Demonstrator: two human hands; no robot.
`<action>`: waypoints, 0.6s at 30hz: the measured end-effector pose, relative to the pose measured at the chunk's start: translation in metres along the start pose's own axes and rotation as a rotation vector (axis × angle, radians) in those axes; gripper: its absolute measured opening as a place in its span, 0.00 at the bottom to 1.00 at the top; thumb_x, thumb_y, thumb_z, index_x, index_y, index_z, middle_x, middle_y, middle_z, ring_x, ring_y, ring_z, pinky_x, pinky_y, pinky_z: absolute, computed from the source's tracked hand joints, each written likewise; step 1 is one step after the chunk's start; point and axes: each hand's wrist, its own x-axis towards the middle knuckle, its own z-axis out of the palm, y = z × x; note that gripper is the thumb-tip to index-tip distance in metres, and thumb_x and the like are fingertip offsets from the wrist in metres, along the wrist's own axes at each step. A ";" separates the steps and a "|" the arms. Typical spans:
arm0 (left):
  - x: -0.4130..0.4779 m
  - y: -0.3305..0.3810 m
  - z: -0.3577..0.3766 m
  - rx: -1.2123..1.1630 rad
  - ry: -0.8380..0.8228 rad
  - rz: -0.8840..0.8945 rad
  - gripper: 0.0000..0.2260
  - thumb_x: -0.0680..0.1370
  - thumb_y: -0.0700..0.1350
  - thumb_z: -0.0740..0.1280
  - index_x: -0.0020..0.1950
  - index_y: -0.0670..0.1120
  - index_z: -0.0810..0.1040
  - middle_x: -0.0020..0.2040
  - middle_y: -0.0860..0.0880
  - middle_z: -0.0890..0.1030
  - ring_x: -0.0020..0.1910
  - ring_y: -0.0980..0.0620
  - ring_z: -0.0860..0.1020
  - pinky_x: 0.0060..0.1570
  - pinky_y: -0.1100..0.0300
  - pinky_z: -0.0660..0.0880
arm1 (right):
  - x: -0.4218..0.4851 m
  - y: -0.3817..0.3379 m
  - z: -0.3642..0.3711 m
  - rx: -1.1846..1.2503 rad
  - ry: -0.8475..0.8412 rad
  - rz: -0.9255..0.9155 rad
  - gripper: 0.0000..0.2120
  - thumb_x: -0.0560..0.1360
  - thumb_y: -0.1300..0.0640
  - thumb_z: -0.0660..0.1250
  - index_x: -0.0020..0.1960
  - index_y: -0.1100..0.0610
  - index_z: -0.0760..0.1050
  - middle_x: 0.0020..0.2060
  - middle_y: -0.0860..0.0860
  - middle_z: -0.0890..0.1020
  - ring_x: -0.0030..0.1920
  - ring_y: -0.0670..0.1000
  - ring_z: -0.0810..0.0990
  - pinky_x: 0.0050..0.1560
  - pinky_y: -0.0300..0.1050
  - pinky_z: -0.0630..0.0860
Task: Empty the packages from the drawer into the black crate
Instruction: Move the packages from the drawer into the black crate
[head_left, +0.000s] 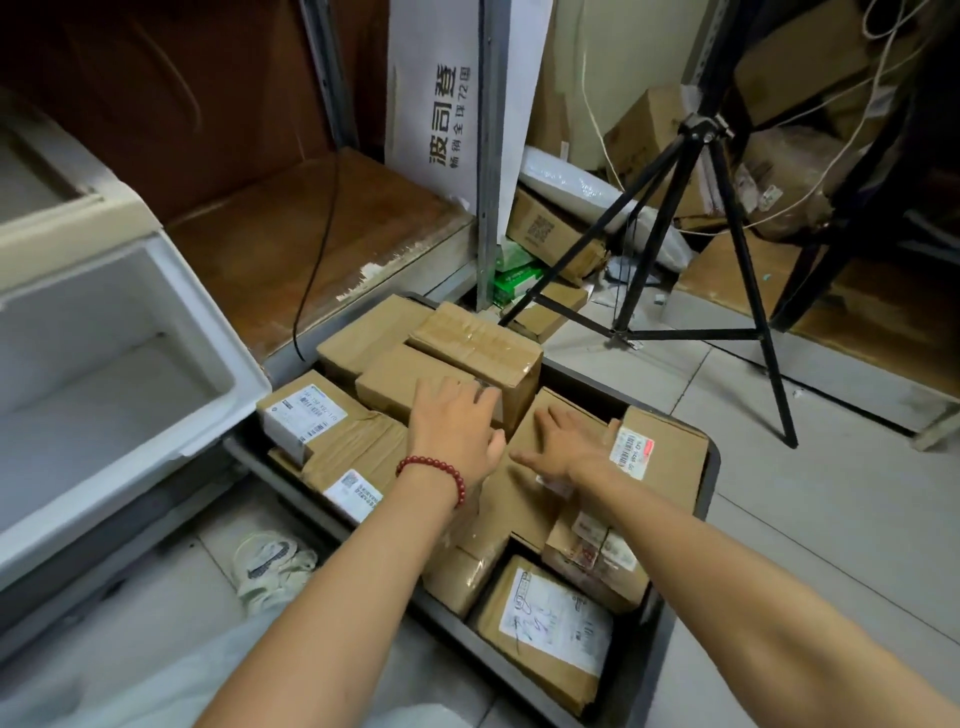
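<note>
The black crate (710, 488) stands on the floor, filled with several brown cardboard packages, some with white labels. My left hand (457, 426), with a red bead bracelet on its wrist, lies flat with spread fingers against a taped package (483, 343) stacked on top. My right hand (566, 447) presses flat on a low package (524, 499) in the crate's middle, its fingers straight. Neither hand grips anything. The white drawer (239, 384) at the left is pulled out and its inside shows no packages.
A black tripod (727, 249) stands just behind and right of the crate. Metal shelving (488, 156) with a wooden shelf, a white printed carton and loose boxes lies beyond. A shoe (270, 566) rests on the tiled floor beside the crate.
</note>
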 end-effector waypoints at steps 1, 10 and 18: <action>0.001 -0.003 0.000 -0.020 0.008 -0.014 0.19 0.77 0.58 0.58 0.65 0.51 0.70 0.59 0.50 0.77 0.58 0.49 0.73 0.57 0.50 0.68 | 0.007 0.000 0.005 -0.001 0.001 0.008 0.43 0.76 0.34 0.60 0.79 0.55 0.47 0.79 0.54 0.49 0.78 0.56 0.49 0.76 0.52 0.49; 0.015 -0.023 0.015 -0.084 0.020 -0.053 0.20 0.78 0.57 0.59 0.68 0.51 0.69 0.63 0.50 0.76 0.63 0.48 0.71 0.62 0.48 0.65 | 0.035 0.009 0.019 0.143 -0.099 0.125 0.53 0.68 0.31 0.68 0.79 0.46 0.41 0.79 0.47 0.43 0.79 0.57 0.43 0.77 0.59 0.51; 0.014 -0.039 0.019 -0.078 -0.030 -0.145 0.21 0.78 0.59 0.58 0.68 0.52 0.68 0.64 0.49 0.75 0.64 0.48 0.71 0.62 0.48 0.63 | 0.047 0.005 0.004 -0.021 -0.196 0.131 0.51 0.66 0.28 0.67 0.79 0.48 0.47 0.79 0.50 0.49 0.77 0.60 0.53 0.74 0.61 0.59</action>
